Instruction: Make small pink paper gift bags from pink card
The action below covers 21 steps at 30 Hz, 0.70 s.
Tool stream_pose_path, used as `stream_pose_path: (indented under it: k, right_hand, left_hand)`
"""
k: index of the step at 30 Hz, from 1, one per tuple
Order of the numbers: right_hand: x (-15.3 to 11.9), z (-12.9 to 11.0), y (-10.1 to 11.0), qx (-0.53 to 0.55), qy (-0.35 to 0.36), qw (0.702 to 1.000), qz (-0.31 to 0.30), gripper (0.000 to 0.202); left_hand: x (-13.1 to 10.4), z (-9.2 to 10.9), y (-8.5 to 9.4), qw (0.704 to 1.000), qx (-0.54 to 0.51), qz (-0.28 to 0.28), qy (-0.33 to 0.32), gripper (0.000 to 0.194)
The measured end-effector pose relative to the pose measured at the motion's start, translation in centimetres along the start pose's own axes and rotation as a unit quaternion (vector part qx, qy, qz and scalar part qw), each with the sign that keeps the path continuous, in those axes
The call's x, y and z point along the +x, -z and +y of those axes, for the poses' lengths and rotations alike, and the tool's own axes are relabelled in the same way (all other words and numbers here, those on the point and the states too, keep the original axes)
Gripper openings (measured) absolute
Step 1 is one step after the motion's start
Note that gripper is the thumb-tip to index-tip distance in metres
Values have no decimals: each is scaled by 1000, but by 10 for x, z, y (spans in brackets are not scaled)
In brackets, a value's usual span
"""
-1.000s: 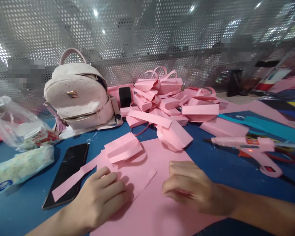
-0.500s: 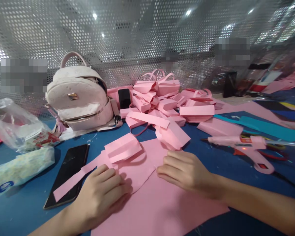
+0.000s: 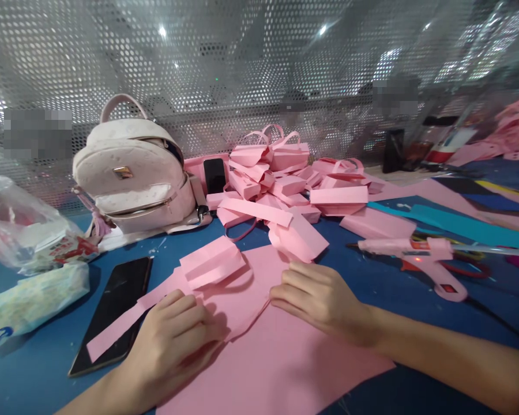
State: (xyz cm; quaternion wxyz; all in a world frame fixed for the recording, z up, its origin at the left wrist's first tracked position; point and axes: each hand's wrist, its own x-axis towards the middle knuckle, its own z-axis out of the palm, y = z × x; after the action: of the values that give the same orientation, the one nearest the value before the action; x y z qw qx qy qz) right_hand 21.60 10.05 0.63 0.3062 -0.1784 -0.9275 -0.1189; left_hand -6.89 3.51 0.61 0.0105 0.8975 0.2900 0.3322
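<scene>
My left hand (image 3: 173,340) is closed, its fingers curled over the near left edge of a piece of pink paper (image 3: 259,275). On the other side, my right hand (image 3: 320,297) pinches the same paper's right edge, thumb hidden beneath the fingers. Between both hands that edge bows slightly up from a larger pink sheet (image 3: 298,374) underneath. A folded pink paper box (image 3: 211,262) lies just beyond my left hand, with a pink strip (image 3: 115,331) stretching over a black phone (image 3: 121,294). Another folded pink piece (image 3: 300,233) rests beyond my right hand.
A pink glue gun (image 3: 415,251) with a lit light lies at right, its cord running off. Behind stand a pile of pink paper bags (image 3: 268,167) and a white backpack (image 3: 134,173). A tissue pack (image 3: 38,300) and a plastic bag (image 3: 21,225) are at left.
The paper's near edge between my hands has lifted a little off the sheet below. The whole view has shifted slightly, with the things appearing a bit further left.
</scene>
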Motion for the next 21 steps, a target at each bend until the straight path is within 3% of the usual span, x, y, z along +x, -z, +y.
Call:
stream_pose_path:
  k: [21]
  right_hand:
    - [4, -4, -3, -2, 9, 1000, -9, 28]
  left_hand:
    - [0, -1, -1, 1000, 1, 0, -11, 12]
